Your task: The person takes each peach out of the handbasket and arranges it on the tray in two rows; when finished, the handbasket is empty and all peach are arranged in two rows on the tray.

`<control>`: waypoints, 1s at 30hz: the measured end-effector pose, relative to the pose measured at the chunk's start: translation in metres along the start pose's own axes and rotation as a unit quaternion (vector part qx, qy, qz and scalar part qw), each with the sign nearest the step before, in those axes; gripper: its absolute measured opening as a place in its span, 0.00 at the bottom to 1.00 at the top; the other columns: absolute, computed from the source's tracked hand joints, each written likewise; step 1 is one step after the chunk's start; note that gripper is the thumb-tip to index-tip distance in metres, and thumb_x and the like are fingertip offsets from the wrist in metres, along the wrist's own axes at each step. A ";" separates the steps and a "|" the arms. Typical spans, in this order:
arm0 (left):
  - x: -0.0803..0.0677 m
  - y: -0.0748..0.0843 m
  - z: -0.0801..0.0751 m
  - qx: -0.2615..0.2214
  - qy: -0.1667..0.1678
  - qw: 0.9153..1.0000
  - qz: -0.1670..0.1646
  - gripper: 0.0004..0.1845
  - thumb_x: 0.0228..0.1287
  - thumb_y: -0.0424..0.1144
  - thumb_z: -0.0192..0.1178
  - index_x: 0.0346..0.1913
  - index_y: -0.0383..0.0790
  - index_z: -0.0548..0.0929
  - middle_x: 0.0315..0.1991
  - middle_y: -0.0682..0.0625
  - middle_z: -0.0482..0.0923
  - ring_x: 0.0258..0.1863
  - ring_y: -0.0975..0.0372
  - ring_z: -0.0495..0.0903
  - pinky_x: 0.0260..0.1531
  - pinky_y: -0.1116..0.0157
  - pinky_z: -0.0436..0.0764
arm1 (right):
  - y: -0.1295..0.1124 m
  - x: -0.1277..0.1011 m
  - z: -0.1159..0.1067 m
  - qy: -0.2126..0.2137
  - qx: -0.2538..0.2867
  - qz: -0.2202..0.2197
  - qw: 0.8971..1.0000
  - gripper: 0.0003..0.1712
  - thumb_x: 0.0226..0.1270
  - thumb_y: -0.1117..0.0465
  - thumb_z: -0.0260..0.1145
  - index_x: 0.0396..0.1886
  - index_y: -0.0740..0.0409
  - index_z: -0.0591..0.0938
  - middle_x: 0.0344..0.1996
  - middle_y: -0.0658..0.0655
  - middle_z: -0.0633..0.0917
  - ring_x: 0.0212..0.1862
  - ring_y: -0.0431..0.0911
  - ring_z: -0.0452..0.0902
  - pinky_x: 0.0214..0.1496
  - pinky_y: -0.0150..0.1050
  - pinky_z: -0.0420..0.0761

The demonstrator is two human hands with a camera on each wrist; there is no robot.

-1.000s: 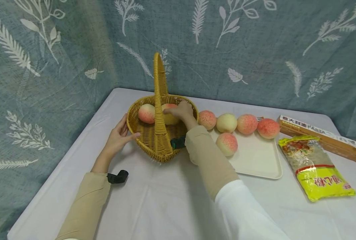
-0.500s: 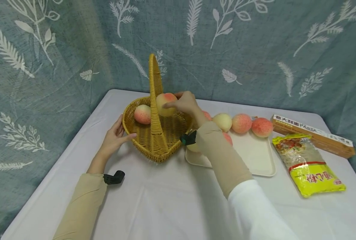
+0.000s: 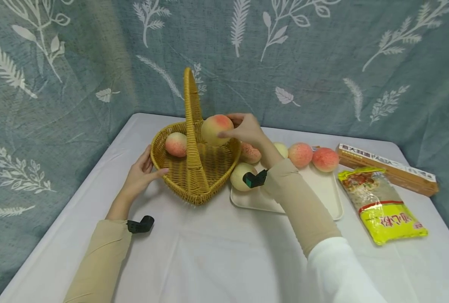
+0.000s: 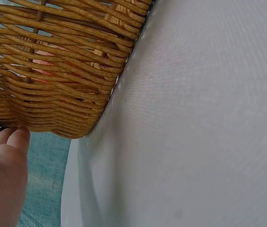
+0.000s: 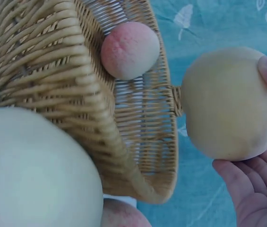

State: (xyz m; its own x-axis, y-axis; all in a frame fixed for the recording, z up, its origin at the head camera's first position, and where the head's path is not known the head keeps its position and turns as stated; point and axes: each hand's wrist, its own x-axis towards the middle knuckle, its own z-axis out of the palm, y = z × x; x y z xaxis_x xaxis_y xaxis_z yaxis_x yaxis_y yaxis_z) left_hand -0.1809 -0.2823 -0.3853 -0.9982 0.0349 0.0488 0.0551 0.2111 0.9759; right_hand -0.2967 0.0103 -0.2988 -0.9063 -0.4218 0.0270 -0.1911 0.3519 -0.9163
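My left hand (image 3: 138, 179) holds the left side of the golden wicker basket (image 3: 197, 198), fingers along the outer wall and thumb at the rim. Only part of this hand (image 4: 5, 163) shows in the left wrist view, low against the woven wall (image 4: 53, 90). Thumb and fingers of my right hand (image 3: 247, 129) grip a pale yellow peach (image 3: 216, 131) with a pink blush, raised over the right half of the basket. Another peach (image 3: 176, 145), pink and cream, lies inside, left of the arched handle. The right wrist view shows the gripped peach (image 5: 230, 104) close up.
A cream tray (image 3: 315, 198) right of the basket holds several peaches, one pale peach (image 3: 241, 176) close to the basket's rim. Beyond it lie a yellow noodle bag (image 3: 383, 206) and a long pasta box (image 3: 389, 168). A patterned curtain (image 3: 304, 84) hangs behind the table.
My right hand lifts the pale peach out of the basket's right half and shifts it slightly rightward. The left hand stays at the basket's side; the head view has turned slightly.
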 end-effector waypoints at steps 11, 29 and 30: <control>-0.002 0.001 0.001 0.004 -0.003 1.000 0.005 0.49 0.55 0.36 0.62 0.68 0.43 0.36 0.69 0.46 0.32 0.66 0.59 0.39 0.63 0.72 0.49 | 0.011 -0.031 -0.025 -0.024 0.039 -0.030 0.999 0.37 0.40 0.57 0.75 0.55 0.57 0.74 0.48 0.54 0.78 0.47 0.43 0.75 0.47 0.34 0.77; -0.001 0.001 0.001 0.012 -0.005 1.000 0.006 0.49 0.56 0.36 0.61 0.68 0.41 0.35 0.69 0.45 0.31 0.66 0.58 0.38 0.63 0.71 0.48 | 0.043 -0.095 -0.074 0.030 0.123 -0.009 0.992 0.37 0.41 0.64 0.74 0.56 0.64 0.72 0.46 0.60 0.79 0.44 0.45 0.78 0.32 0.30 0.80; -0.001 0.001 0.001 0.010 -0.005 1.000 0.005 0.49 0.56 0.35 0.61 0.68 0.41 0.34 0.68 0.45 0.31 0.66 0.58 0.38 0.63 0.71 0.48 | 0.045 -0.098 -0.078 0.037 0.116 -0.005 0.993 0.37 0.41 0.64 0.74 0.55 0.64 0.72 0.45 0.59 0.79 0.43 0.44 0.78 0.32 0.30 0.80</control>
State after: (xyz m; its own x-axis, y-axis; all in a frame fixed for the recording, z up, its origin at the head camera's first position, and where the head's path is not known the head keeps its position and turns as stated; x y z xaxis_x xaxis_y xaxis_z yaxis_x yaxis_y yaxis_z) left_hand -0.1799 -0.2814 -0.3843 -0.9973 0.0470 0.0556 0.0650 0.2310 0.9708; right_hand -0.2458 0.1322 -0.3115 -0.9315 -0.3591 0.0579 -0.1159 0.1421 -0.9831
